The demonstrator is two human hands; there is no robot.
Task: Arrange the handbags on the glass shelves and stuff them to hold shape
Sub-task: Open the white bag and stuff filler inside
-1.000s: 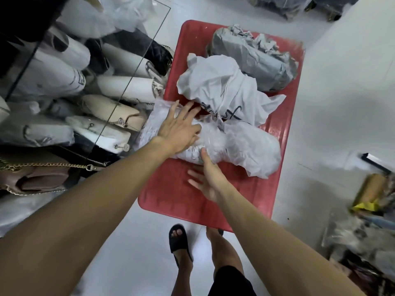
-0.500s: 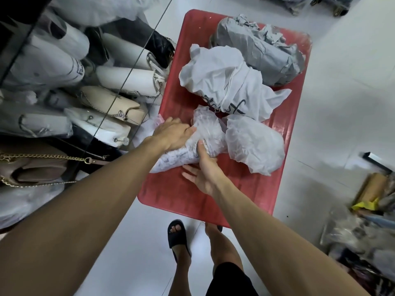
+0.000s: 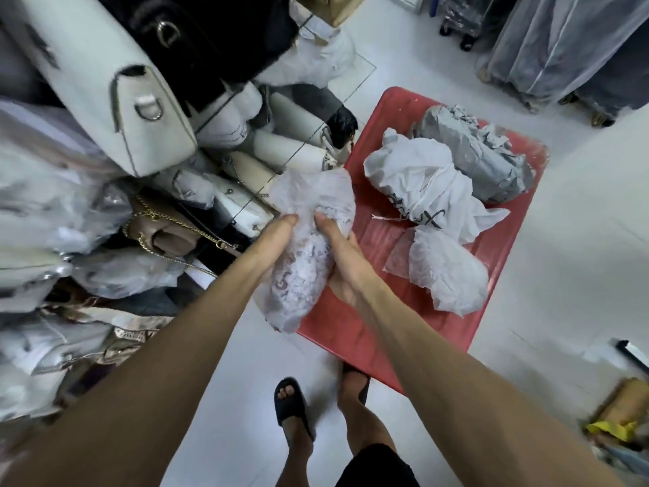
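Left hand [image 3: 277, 237] and right hand [image 3: 342, 254] both grasp a clear bag [image 3: 305, 247] of crumpled paper.

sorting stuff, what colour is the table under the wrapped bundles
Red table, clearest in the head view.

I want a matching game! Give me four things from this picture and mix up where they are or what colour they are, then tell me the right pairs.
Things:
1. clear plastic bundle
2. grey wrapped bundle
3. red table
4. beige chain bag

Descriptions:
A. at the far end of the table
B. the flat thing on which the bundles lie
C. held up between the left hand and the right hand
D. on the crowded shelves to the left, with a gold chain

Pairs: 1-C, 2-A, 3-B, 4-D
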